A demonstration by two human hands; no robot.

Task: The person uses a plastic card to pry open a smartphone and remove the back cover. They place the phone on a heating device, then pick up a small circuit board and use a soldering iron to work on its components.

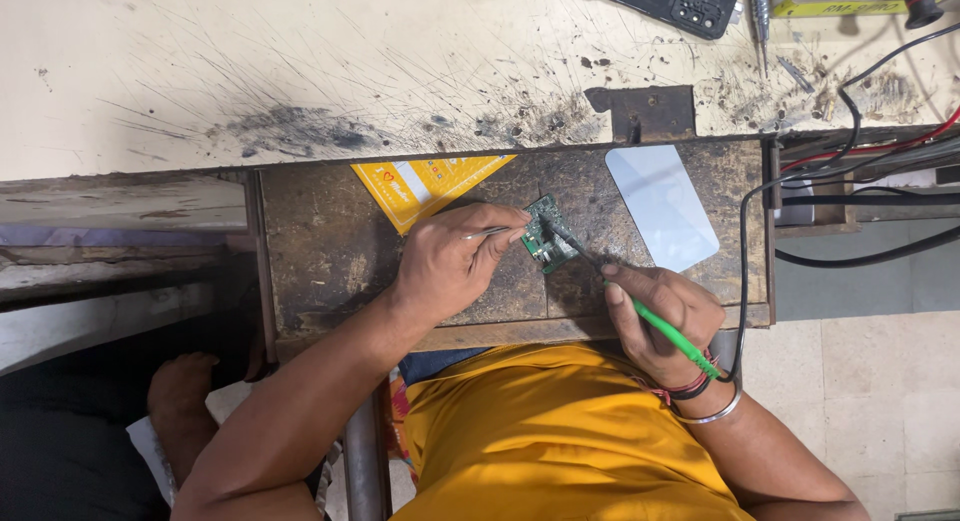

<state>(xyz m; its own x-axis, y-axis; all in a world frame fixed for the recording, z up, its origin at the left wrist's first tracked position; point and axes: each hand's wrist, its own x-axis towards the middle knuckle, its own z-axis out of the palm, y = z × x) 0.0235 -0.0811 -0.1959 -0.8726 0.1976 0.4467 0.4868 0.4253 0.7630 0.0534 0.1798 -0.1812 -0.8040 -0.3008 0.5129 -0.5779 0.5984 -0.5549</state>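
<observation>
Bare foot: a bare foot (180, 381) was seen at the lower left, below the bench, beside a dark garment.
Worktop: a pale, scratched and scorched worktop (250, 71) was spread across the upper part of the view, with a darker pull-out board (320, 271) set beneath its front edge.
Yellow card: a yellow printed card (425, 186) was laid on the board, partly tucked under the worktop edge, just above the left hand.
Left hand: the left hand (450, 266) was closed around thin metal tweezers (487, 233), pinched between thumb and fingers, with the tips brought to the circuit board.
Circuit board: a small green circuit board (548, 234) was rested on the pull-out board, between the two hands, touched by the tweezers on its left and by the iron's tip on its right.
Soldering iron: a soldering iron with a green handle (670, 336) was slanted from the wrist up to the circuit board.
Right hand: the right hand (660, 316) was clenched on the green handle in a pen-like grip; bangles and thread bands were worn at the wrist.
White sheet: a pale rounded sheet (660, 203) was laid flat just right of the circuit board, apart from it.
Cables: black and red cables (860, 161) were run along the right side; the iron's black cord was looped past the wrist.
Phone part: a dark phone back (670, 1) was left at the top edge, well apart from the hands.
</observation>
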